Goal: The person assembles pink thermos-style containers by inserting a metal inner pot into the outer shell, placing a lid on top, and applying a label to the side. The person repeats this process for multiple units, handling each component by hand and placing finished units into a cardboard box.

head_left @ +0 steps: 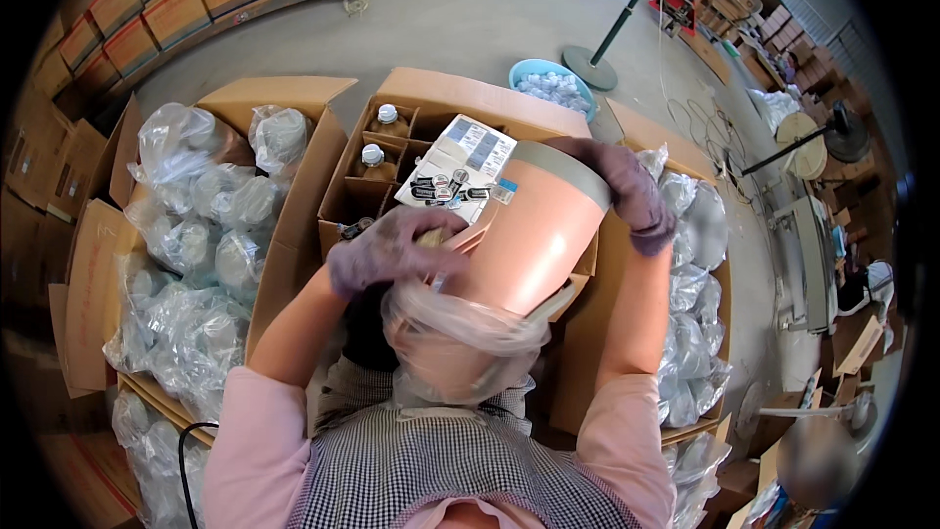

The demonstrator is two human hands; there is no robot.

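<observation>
A large copper-pink jug (534, 225) with a grey end band lies tilted across my lap. My right hand (632, 186), in a dusty purple glove, is closed over its grey end. A clear plastic bag (470, 318) bunches around the jug's near end, blurred by motion. My left hand (397, 250), gloved too, is beside the jug's left side with fingers curved; blur hides whether they grip anything. Just beyond, a white box (470, 152) carries sheets of labels and several loose black-and-silver stickers (450, 186). A small blue-and-white label (504, 190) shows at the jug's edge.
The divided carton (460, 88) ahead holds white-capped bottles (373, 159). Open cartons of bagged items (220, 196) flank me on both sides. Beyond are a blue basin (553, 78) of small pale pieces, a fan stand (589, 67), stacked boxes (171, 15) and floor cables (695, 127).
</observation>
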